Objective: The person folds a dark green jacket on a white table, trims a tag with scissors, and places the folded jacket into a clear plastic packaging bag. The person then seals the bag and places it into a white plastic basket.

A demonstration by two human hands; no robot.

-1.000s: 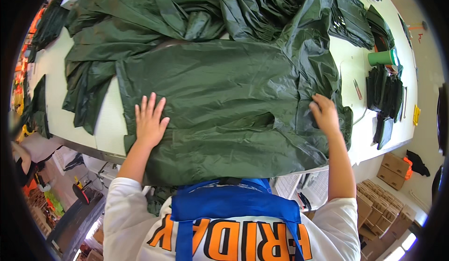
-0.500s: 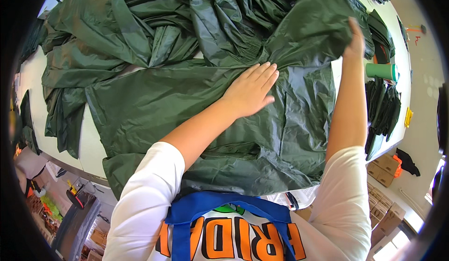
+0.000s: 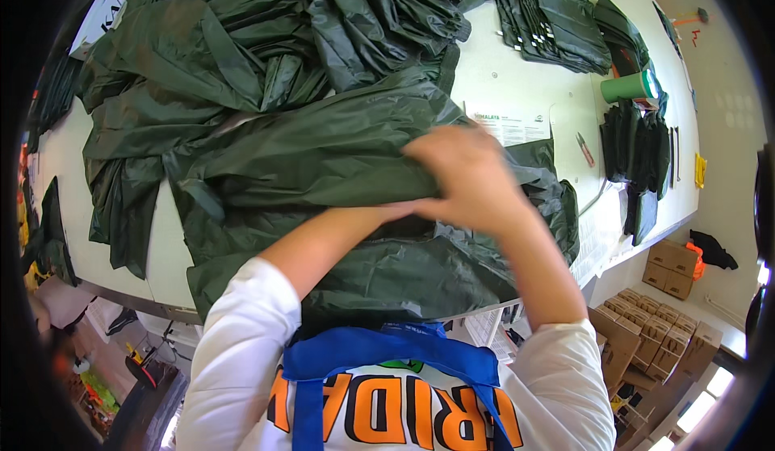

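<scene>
Both hands met over the dark green, crinkled plastic-like garment (image 3: 323, 160) lying along the near edge of the white table (image 3: 517, 71). The right hand (image 3: 468, 176) closed its fingers on a fold of it; the left hand (image 3: 404, 209), largely hidden, could not be told.

A long white surface (image 3: 504, 71) carries everything. A dark green garment (image 3: 323, 160) lies spread at its near edge, hanging slightly over it. Behind it, toward the far left corner, sits a heap of crumpled green garments (image 3: 242, 39). Flat folded dark stacks (image 3: 557, 19) lie along the far edge, with a printed paper sheet (image 3: 513, 124), a green roll (image 3: 630, 88) and small red-handled snips (image 3: 585, 148) toward the right edge.
</scene>
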